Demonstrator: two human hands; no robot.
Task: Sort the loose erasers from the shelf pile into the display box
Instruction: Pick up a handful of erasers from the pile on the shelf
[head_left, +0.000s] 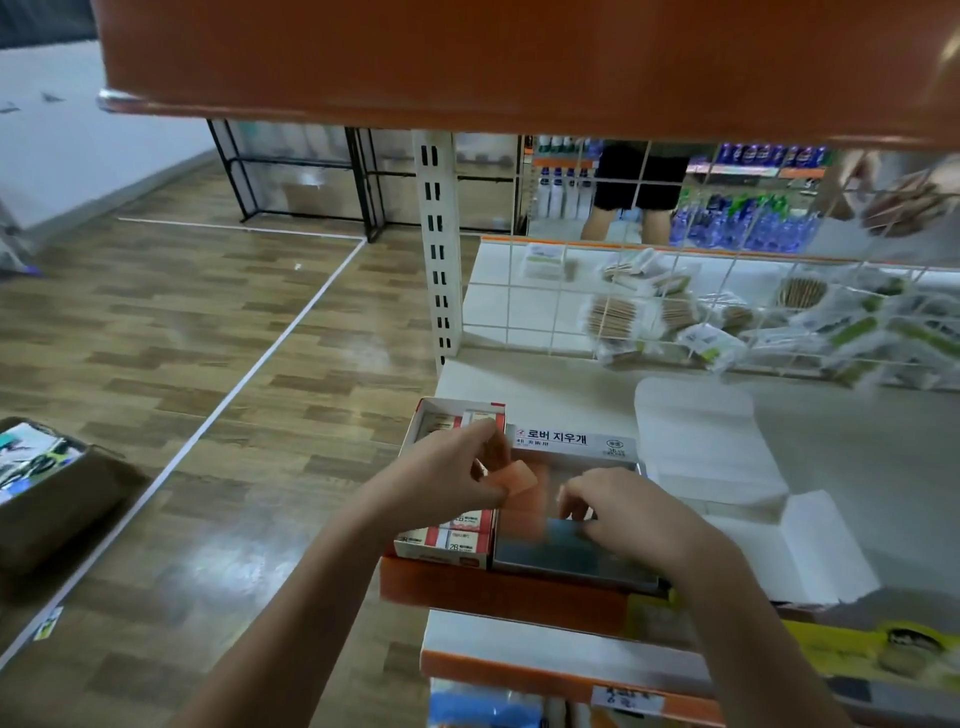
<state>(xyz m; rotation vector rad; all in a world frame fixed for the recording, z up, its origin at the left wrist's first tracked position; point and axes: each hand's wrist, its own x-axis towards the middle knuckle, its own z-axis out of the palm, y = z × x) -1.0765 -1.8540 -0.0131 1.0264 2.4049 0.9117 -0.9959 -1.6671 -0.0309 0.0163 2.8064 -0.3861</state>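
Note:
The white display box (571, 441) with Korean print stands on the shelf near its front left corner. Orange erasers (527, 512) fill its left side and grey-blue ones (566, 543) lie toward the front. My left hand (447, 478) pinches an orange eraser (519, 479) just above the box's left part. My right hand (618, 512) reaches into the box with curled fingers on the erasers; I cannot tell whether it holds one. The picture is blurred by motion.
A second box (441, 551) with red-and-white wrapped erasers sits left of the display box. White cardboard flaps (711, 447) lie to the right. A wire grid (675, 312) backs the shelf, with packets behind it. An orange shelf (519, 62) hangs overhead.

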